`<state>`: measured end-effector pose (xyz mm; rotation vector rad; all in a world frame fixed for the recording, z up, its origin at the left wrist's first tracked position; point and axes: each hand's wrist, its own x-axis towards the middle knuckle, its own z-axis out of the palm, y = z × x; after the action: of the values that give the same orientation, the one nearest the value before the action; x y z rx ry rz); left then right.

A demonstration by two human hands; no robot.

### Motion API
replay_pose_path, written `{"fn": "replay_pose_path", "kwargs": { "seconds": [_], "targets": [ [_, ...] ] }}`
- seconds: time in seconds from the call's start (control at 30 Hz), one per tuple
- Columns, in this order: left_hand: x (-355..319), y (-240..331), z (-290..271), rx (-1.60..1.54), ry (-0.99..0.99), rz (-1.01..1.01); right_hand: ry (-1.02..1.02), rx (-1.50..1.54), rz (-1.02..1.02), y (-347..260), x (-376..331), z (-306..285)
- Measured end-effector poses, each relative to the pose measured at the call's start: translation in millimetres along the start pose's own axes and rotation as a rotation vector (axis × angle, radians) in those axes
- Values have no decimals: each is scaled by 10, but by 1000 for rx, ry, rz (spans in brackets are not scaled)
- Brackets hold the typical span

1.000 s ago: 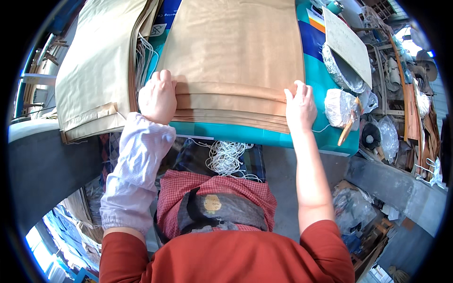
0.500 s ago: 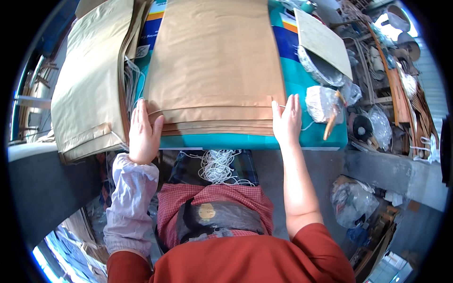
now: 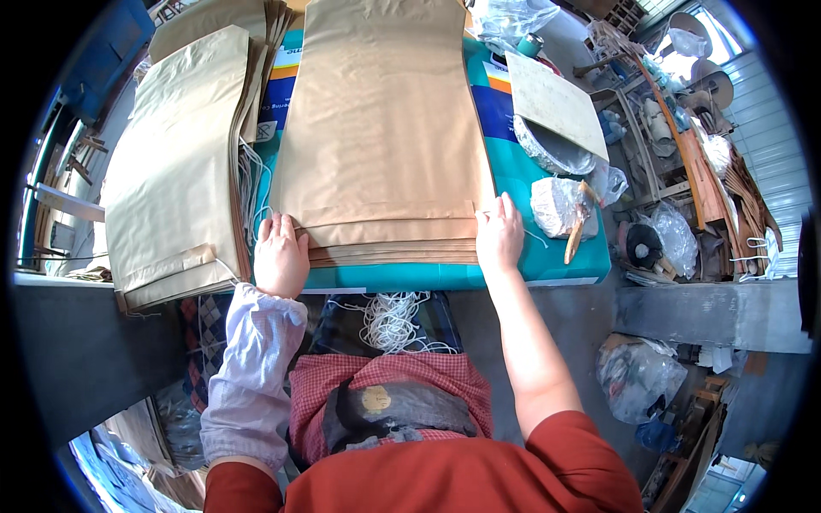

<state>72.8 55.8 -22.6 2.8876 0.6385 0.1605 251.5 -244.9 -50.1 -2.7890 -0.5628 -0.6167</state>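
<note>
A stack of large brown paper bags (image 3: 385, 145) lies lengthwise in front of me, with folded bottom ends layered at the near edge. My left hand (image 3: 282, 261) rests at its near left corner, the fingers stretched out over the paper edge. Against the near right edge lies my right hand (image 3: 499, 235), fingers extended and thumb next to the paper. A thin white string (image 3: 537, 238) sticks out to the right of that hand. Most of its length is hidden under the paper and my hands.
Another stack of paper bags (image 3: 175, 162) with white cords lies to the left. A teal covered table (image 3: 393, 278) bears both stacks, a plastic-wrapped block (image 3: 558, 208), a wooden-handled tool (image 3: 575, 231) and a basin under a pale board (image 3: 556, 103). White string (image 3: 395, 321) lies heaped by my lap.
My left fingers have come from beside the stack onto its edge, and my right hand has drawn in against the opposite edge. The whole view has shifted slightly.
</note>
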Motion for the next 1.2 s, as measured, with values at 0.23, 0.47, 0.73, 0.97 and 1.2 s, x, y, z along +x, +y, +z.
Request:
{"fn": "replay_pose_path", "kwargs": {
  "seconds": [0.23, 0.47, 0.73, 0.97, 1.2],
  "targets": [
    [13, -100, 34, -70, 40, -1, 95, -124, -199, -183, 100, -186],
    [-139, -203, -261, -640, 122, -338, -530, 1694, 553, 179, 148, -911],
    [-444, -509, -609, -452, 614, 238, -283, 1047, 131, -344, -337, -364],
    [-784, -2446, -928, -463, 787, -429, -622, 1413, -172, -2199, -131, 210],
    [-855, -4380, -983, -34, 507, -695, -1147, 1489, 192, -3406, -325, -265]
  ]
}}
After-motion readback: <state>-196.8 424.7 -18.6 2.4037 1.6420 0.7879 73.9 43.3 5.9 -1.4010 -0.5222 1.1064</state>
